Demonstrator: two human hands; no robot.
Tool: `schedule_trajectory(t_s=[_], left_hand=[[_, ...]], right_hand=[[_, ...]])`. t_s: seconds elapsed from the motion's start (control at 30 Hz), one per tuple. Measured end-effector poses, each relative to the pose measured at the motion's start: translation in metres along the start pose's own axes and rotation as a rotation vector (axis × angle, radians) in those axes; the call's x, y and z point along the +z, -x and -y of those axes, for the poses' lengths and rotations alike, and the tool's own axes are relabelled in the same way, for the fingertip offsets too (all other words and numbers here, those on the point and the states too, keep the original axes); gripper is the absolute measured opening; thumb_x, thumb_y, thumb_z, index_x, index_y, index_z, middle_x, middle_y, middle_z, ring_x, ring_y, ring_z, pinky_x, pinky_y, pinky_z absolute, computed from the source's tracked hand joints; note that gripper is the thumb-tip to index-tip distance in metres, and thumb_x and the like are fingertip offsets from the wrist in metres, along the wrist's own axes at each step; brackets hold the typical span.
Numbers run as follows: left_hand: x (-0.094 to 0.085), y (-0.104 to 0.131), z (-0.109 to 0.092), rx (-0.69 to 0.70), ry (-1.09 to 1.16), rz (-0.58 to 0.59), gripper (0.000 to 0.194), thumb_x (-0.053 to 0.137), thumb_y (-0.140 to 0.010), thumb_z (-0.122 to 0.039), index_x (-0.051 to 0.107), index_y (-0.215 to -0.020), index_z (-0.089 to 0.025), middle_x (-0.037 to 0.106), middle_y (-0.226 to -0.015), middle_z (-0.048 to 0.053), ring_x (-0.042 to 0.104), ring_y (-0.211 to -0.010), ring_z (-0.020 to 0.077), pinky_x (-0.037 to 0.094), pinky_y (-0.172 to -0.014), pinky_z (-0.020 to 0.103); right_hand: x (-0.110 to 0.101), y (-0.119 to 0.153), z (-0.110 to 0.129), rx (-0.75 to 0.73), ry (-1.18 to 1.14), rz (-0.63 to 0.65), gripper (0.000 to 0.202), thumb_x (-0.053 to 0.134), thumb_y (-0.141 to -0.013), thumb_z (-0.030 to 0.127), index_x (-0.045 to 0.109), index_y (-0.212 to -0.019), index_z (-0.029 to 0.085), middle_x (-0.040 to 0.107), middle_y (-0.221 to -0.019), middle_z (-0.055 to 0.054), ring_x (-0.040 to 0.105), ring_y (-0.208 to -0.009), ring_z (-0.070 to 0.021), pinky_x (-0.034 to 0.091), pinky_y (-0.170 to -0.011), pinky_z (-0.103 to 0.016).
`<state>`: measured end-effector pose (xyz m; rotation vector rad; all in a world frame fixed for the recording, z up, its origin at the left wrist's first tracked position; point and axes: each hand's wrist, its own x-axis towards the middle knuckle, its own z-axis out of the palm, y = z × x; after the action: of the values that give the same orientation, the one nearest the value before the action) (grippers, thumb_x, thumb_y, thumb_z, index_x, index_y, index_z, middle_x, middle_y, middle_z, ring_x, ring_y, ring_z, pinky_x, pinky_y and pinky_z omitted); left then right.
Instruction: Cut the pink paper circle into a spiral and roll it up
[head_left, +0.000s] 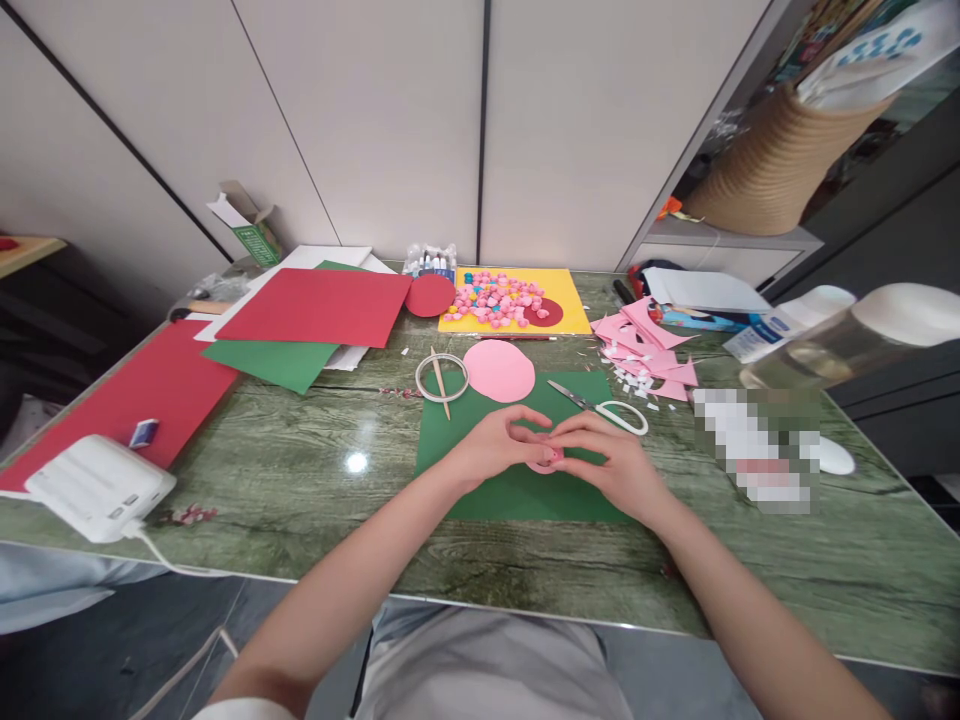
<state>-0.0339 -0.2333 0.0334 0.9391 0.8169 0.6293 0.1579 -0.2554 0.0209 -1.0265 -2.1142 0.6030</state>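
Note:
Over a green paper sheet (510,500), my left hand (499,440) and my right hand (611,460) meet around a small piece of pink paper (545,465). Both hands are closed on it, with fingertips and thumbs close together, and most of the piece is hidden by them. Just beyond my hands lie pink paper circles (499,370), overlapping. Scissors with white handles (622,415) rest behind my right hand. To the left, a roll of tape (418,378) encircles part of a wooden stick (441,385).
A yellow sheet (574,300) holds many small pink balls (495,300) and a dark red circle (546,312). Pink scraps (649,345) lie at the right, near a clear bottle (832,345). Red sheets (315,305) and a white power adapter (101,485) are on the left.

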Motion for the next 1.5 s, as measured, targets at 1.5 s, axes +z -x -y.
schedule_trajectory(t_s=[1.5], left_hand=[[0.008, -0.004, 0.014, 0.05, 0.186, -0.044, 0.039, 0.079, -0.057, -0.02, 0.058, -0.089, -0.014, 0.071, -0.075, 0.005, 0.066, -0.068, 0.0148, 0.046, -0.077, 0.032]], right_hand=[[0.002, -0.001, 0.003, 0.07, 0.087, -0.121, 0.008, 0.062, -0.081, 0.03, 0.065, -0.084, 0.023, 0.06, -0.088, -0.004, 0.058, -0.084, -0.0189, 0.048, -0.073, -0.033]])
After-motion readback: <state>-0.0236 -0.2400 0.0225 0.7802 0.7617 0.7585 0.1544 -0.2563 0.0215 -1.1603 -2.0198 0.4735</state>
